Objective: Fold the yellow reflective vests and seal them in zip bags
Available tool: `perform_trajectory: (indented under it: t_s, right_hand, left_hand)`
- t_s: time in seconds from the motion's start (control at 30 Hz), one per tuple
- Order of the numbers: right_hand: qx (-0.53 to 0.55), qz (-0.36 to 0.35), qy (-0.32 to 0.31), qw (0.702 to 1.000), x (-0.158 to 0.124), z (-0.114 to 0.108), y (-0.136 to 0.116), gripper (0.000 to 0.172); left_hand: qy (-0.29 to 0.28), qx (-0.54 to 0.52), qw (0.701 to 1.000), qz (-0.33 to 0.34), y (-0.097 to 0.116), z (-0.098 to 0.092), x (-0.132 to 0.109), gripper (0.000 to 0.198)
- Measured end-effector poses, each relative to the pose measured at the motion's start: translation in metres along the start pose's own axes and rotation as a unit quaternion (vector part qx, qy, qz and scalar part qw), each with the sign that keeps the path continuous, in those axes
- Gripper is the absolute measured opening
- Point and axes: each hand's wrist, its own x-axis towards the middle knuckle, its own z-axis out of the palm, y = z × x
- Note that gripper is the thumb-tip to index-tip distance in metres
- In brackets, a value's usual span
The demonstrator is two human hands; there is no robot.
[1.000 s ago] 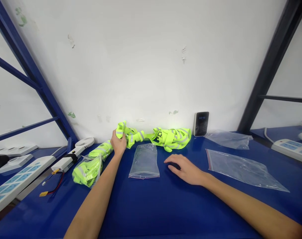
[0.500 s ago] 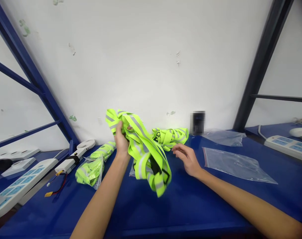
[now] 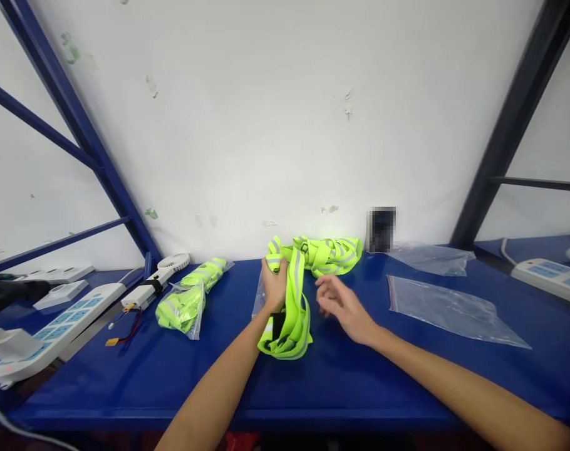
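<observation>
My left hand (image 3: 274, 287) is closed around the upper end of a bundle of neon-yellow reflective straps (image 3: 294, 313) with grey stripes. The straps hang in loops down to the blue table, and some black parts show between them. My right hand (image 3: 341, 307) is just to the right of the loops, apart from them, its fingers loosely bent and holding nothing. A second heap of reflective straps (image 3: 334, 254) lies behind, against the wall. Partly hidden by my left hand and the bundle is a clear plastic bag (image 3: 258, 300) on the table.
To the left lie bagged yellow straps (image 3: 180, 310), another yellow bundle (image 3: 205, 272), a small white fan (image 3: 173, 262) and a power strip (image 3: 62, 329). Clear zip bags (image 3: 454, 310) (image 3: 433, 258) lie to the right. A blurred dark object (image 3: 381, 230) leans on the wall.
My left hand has brought the straps rightward and down, and the loops now hang closer together near the table. My right hand stays beside them, still without anything. The view has shifted slightly.
</observation>
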Motion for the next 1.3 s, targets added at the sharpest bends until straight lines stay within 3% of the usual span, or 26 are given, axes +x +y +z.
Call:
perform_trajectory:
  t_s: [0.07, 0.1, 0.2, 0.27, 0.33, 0.4, 0.5, 0.57, 0.67, 0.8, 0.9, 1.0, 1.13, 1.23, 1.3]
  right_hand:
    - [-0.108, -0.102, 0.058, 0.987, -0.002, -0.007, -0.006, 0.026]
    - [-0.164, -0.163, 0.054, 0.971, -0.004, -0.01, -0.01, 0.03]
    - [-0.283, -0.328, -0.039, 0.9, -0.01, -0.007, -0.022, 0.051]
    - [-0.32, -0.367, -0.106, 0.867, -0.012, -0.001, -0.024, 0.056]
    - [-0.338, -0.333, -0.155, 0.866, -0.013, 0.003, -0.022, 0.049]
    - [-0.329, -0.237, -0.189, 0.894, -0.012, 0.003, -0.02, 0.044]
    - [-0.215, -0.062, -0.207, 0.953, -0.008, -0.005, -0.024, 0.045]
    - [-0.155, 0.005, -0.224, 0.962, -0.004, -0.01, -0.03, 0.044]
    - [-0.221, -0.001, -0.233, 0.947, 0.004, -0.01, -0.037, 0.042]
    - [-0.379, -0.074, -0.254, 0.887, 0.015, 0.002, -0.041, 0.058]
    - [-0.406, -0.125, -0.264, 0.866, 0.021, 0.012, -0.046, 0.043]
    - [-0.332, -0.128, -0.211, 0.91, 0.027, 0.011, -0.056, 0.029]
    - [-0.134, -0.076, -0.084, 0.984, 0.041, -0.016, -0.068, 0.025]
    - [-0.014, -0.022, -0.045, 0.999, 0.053, -0.039, -0.063, 0.026]
    - [0.048, 0.037, -0.023, 0.998, 0.057, -0.049, -0.05, 0.039]
  left_hand:
    - [0.0, 0.096, 0.995, 0.036, 0.001, 0.001, -0.002, 0.048]
    - [-0.009, 0.13, 0.99, 0.051, 0.003, 0.002, -0.003, 0.052]
    - [-0.039, 0.191, 0.975, 0.107, 0.006, 0.005, -0.005, 0.061]
    - [-0.037, 0.193, 0.97, 0.144, 0.008, 0.005, -0.007, 0.057]
    - [-0.019, 0.175, 0.968, 0.18, 0.013, 0.004, -0.01, 0.046]
    - [0.002, 0.16, 0.964, 0.213, 0.018, 0.0, -0.014, 0.035]
    - [0.005, 0.151, 0.955, 0.255, 0.024, -0.008, -0.018, 0.026]
    - [-0.012, 0.142, 0.949, 0.28, 0.024, -0.013, -0.019, 0.02]
    - [-0.043, 0.144, 0.948, 0.282, 0.02, -0.013, -0.019, 0.02]
    - [-0.085, 0.105, 0.97, 0.202, 0.013, -0.004, -0.013, 0.029]
    - [-0.077, 0.011, 0.987, 0.142, 0.01, -0.001, -0.007, 0.029]
    - [-0.05, -0.071, 0.991, 0.098, 0.013, -0.006, -0.003, 0.026]
    - [-0.048, -0.087, 0.99, 0.101, 0.024, -0.018, -0.008, 0.028]
    - [-0.095, -0.094, 0.985, 0.11, 0.03, -0.019, -0.016, 0.035]
    - [-0.136, -0.119, 0.981, 0.078, 0.03, -0.014, -0.019, 0.041]
